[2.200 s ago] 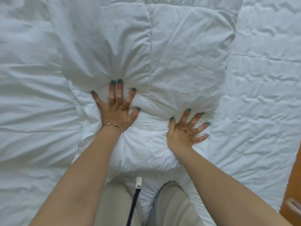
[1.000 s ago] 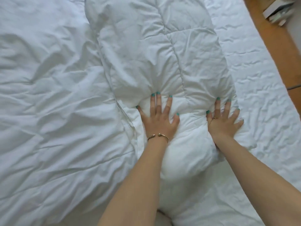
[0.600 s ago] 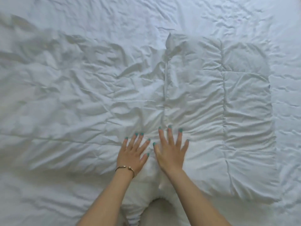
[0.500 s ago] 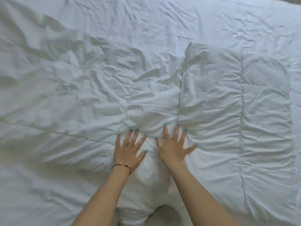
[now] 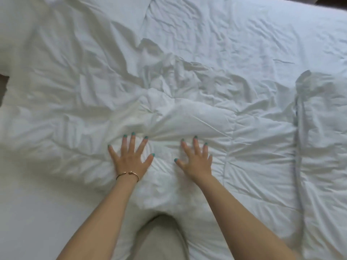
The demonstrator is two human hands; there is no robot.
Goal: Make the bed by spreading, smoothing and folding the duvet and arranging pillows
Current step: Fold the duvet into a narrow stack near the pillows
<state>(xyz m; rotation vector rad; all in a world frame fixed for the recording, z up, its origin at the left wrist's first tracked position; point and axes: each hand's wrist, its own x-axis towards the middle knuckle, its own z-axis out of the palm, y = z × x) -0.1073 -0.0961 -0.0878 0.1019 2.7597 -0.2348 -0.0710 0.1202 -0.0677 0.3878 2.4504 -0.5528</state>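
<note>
Both hands, left hand [image 5: 129, 158] and right hand [image 5: 197, 160], press flat on the duvet [image 5: 187, 87] near the bed's near edge, fingers spread wide. Step: smoothing. Next, judged: sweep outward across the creases.

Ahead of my hands: a bunched ridge of duvet [image 5: 187, 113] rises just beyond my fingertips, with crumpled peaks behind it; sliding forward meets that ridge.
Between my hands: my left hand [image 5: 130, 158] and right hand [image 5: 197, 160] lie flat and apart on the duvet, with low pressed cloth in the gap.
Left of the ridge: shallow creases only, then smooth flat bedding toward the near edge.
Right of the ridge: flatter quilted panels, then a raised folded edge [image 5: 298, 139] running front to back.
Near side: my knee [image 5: 161, 239] sits between my forearms.
</note>
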